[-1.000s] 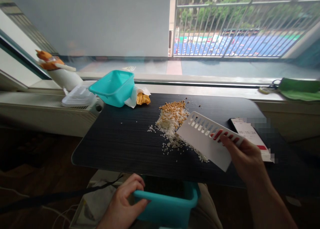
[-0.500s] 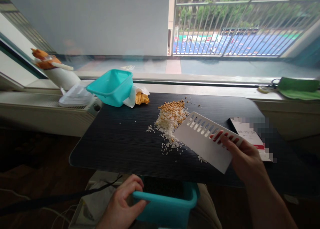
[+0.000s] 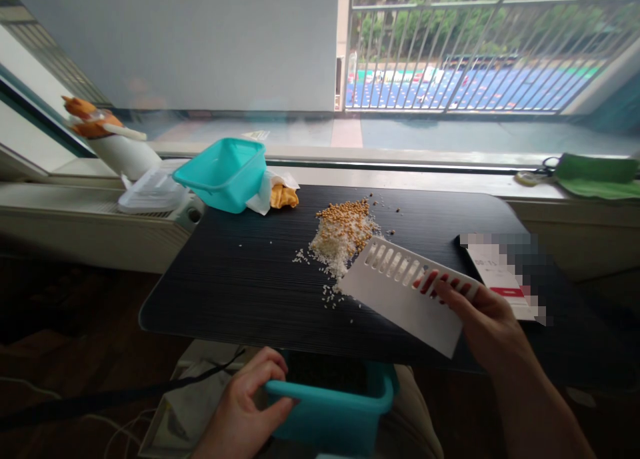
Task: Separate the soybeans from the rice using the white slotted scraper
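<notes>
My right hand [image 3: 480, 315] grips a white slotted plastic plate [image 3: 395, 299] at its right end, thumb on top and fingers showing through the slots. The plate is tilted over the black table, its left end beside a heap of white rice [image 3: 327, 239] topped with yellow beans [image 3: 350, 212]. Loose rice grains [image 3: 333, 295] lie scattered in front of the heap, some hidden by the plate. Below the table's front edge, my left hand [image 3: 257, 392] is closed on the rim of a teal basin [image 3: 330, 405]. Its inside is dark, and I cannot make out the contents.
A second teal basin [image 3: 220, 175] stands tilted at the table's back left, against an orange-brown crumpled cloth [image 3: 284, 196]. A phone [image 3: 505, 279] lies on the right of the black table [image 3: 215, 272]. A green cloth [image 3: 597, 177] and scissors [image 3: 550, 165] rest on the sill.
My right hand has brought the slotted plate slightly left and toward me, beside the rice heap. My left hand stays on the basin rim.
</notes>
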`<state>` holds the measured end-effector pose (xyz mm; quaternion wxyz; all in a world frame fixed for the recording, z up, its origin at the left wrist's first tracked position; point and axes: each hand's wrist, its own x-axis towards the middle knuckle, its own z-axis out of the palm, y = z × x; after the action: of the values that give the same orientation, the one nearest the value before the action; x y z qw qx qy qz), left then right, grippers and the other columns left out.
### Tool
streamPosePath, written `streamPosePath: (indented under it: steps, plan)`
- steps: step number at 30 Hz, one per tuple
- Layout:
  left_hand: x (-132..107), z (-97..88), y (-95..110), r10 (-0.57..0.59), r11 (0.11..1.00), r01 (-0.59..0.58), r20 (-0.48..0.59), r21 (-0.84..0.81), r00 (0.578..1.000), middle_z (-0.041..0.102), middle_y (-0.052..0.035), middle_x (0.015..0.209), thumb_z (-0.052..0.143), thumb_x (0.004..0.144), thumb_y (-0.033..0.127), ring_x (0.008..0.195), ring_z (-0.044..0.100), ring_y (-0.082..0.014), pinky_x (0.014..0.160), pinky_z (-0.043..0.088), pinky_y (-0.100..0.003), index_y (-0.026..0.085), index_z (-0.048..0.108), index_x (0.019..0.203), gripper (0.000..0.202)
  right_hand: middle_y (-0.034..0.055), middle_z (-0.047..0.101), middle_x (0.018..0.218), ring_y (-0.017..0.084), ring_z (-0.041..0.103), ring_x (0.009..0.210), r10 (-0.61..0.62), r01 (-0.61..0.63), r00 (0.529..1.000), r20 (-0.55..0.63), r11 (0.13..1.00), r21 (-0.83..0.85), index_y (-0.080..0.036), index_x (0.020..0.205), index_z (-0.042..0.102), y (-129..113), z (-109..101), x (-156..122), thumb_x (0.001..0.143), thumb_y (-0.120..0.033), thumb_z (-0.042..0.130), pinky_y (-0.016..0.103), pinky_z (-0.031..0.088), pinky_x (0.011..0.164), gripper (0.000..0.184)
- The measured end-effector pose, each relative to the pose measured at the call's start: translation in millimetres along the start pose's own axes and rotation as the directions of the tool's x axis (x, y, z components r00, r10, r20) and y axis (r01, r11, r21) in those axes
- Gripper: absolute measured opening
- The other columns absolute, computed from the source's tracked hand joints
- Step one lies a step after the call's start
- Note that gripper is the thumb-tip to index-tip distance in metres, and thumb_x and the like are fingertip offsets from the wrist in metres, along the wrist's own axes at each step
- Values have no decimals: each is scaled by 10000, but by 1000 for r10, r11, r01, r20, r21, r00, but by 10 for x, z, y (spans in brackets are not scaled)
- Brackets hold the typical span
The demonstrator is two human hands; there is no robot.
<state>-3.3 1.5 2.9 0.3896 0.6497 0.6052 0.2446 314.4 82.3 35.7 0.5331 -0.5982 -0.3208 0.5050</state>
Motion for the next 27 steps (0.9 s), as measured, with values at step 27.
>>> streamPosePath:
  steps: [27]
  plan:
    - [-1, 8, 13, -10, 1000, 10, -9, -11, 1000, 607, 4, 776, 603, 712, 112, 738, 638, -167, 686, 490, -207, 207, 554, 599, 155, 1, 788, 728, 119, 690, 633, 9, -9, 998, 66, 1000, -8, -225, 795, 803, -18, 42, -120, 657, -437, 851, 140, 529, 589, 258]
